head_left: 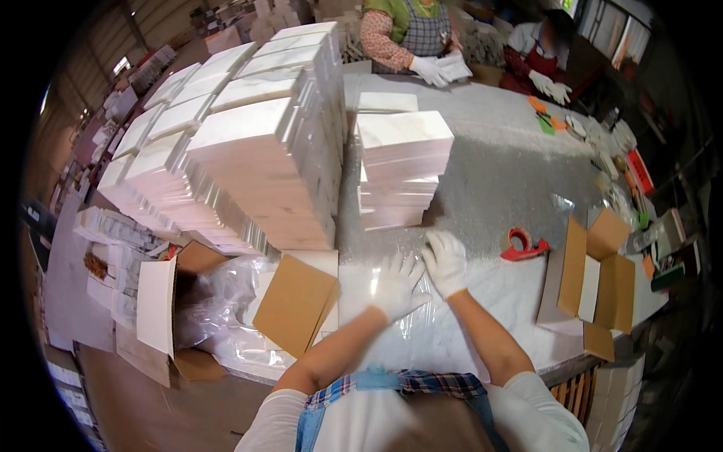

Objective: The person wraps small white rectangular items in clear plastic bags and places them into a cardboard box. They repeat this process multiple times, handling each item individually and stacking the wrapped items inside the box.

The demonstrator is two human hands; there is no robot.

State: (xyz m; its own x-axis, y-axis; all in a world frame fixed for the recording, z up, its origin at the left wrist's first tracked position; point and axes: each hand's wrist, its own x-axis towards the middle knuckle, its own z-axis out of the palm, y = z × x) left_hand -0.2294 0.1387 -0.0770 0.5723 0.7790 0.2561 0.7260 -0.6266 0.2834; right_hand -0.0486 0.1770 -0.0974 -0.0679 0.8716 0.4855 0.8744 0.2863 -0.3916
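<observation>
1. Clear plastic film: lies on the bench at its near side, between the wearer's forearms and partly under the left hand. Bright glints mark it. Its outline merges with the pale surface; I cannot tell its long axis or which way it points. Clock directions are taken from the film, 12 being away from the wearer.
2. At 9 o'clock, an open white carton, brown inside, its mouth toward the film; crumpled clear plastic fills it.
3. At 9 o'clock, nearer, a brown cardboard panel stands close by the left forearm.
4. At 10 to 11 o'clock, a large block of stacked white tiles, rising well above the bench.
5. At 12 o'clock, a smaller tile stack, just beyond the hands and obstructing that direction; its top tile runs roughly 9 to 3. Behind it, a co-worker's gloved hands hold a white piece.
6. At 1 to 2 o'clock, a red tape dispenser.
7. At 2 to 3 o'clock, a second open carton, flaps raised.
8. Left grip: white-gloved, palm down, fingers spread apart, pressed flat on the film.
9. Right hand: white-gloved, fingers together toward 11 o'clock; cannot tell whether its grip pinches anything.
</observation>
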